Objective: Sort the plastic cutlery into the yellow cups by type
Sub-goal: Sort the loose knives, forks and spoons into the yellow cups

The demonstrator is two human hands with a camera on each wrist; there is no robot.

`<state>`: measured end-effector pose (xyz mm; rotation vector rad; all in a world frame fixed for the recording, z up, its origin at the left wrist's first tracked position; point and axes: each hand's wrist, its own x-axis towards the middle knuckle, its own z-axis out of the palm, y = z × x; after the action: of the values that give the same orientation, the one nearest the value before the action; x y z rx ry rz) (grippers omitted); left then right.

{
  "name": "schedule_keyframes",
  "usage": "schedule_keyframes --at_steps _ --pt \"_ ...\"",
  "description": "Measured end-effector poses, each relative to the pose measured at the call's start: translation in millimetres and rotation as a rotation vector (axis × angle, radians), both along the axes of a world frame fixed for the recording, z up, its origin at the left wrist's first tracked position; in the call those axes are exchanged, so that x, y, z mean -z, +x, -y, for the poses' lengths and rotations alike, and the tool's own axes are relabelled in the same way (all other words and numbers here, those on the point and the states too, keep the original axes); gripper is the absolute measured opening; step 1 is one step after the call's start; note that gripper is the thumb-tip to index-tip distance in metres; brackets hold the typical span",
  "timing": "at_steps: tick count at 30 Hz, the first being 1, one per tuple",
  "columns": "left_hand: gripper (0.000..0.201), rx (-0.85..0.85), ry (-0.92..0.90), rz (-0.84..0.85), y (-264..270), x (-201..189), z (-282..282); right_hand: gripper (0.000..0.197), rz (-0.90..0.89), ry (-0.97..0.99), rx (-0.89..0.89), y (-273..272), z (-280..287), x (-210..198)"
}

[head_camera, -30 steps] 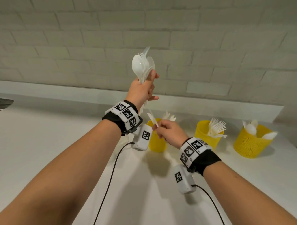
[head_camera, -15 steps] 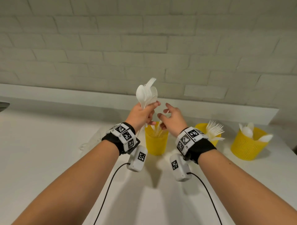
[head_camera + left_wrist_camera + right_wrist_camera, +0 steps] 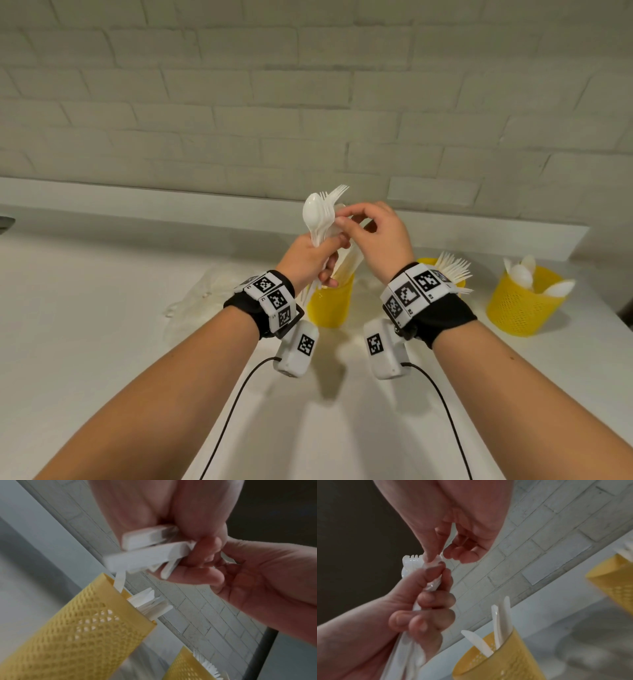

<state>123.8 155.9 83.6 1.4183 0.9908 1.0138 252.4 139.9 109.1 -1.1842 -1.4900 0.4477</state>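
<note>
Your left hand (image 3: 310, 262) grips the cutlery bundle (image 3: 320, 216) above the knife cup (image 3: 330, 303); your right hand (image 3: 375, 236) pinches one piece. Pulling may drag neighbours loose.

1. A white surface (image 3: 85, 342) fills the bottom of the frame.
2. A pale brick wall (image 3: 308, 85) fills the top.
3. A crumpled clear plastic bag (image 3: 202, 301) lies left of middle.
4. A dark thing (image 3: 6, 224) peeks in at the left edge.

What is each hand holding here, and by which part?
Left hand grips a bundle of cutlery by the handles; right hand pinches one piece at its head end.
</note>
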Motion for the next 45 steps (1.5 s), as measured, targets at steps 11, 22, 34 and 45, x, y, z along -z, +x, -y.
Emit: schedule_keyframes --at_steps 11,22,34,45 --pt "0.025 -0.015 0.071 -0.113 -3.9 8.3 3.7 0.016 0.006 -0.057 -0.026 7.9 0.7 -7.4" --pt "0.051 0.043 0.135 -0.099 -3.7 11.7 10.5 0.035 -0.241 -0.228 -0.024 9.4 -2.9 -22.0" --pt "0.066 0.049 0.126 -0.076 6.7 15.4 9.8 0.027 -0.249 -0.211 -0.160 5.0 9.2 -25.7" --pt "0.029 0.011 0.073 -0.072 44.4 18.9 18.3 0.031 -0.698 0.089 -0.007 87.8 12.5 -60.4"
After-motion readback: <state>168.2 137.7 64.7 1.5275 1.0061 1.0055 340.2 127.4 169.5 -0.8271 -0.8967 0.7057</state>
